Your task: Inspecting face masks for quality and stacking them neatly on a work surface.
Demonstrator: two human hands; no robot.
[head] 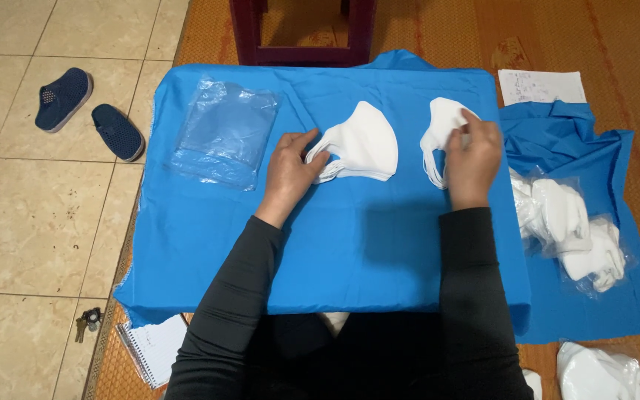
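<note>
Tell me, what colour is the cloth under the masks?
Bright blue cloth, seen in the head view, beneath the white masks.
</note>
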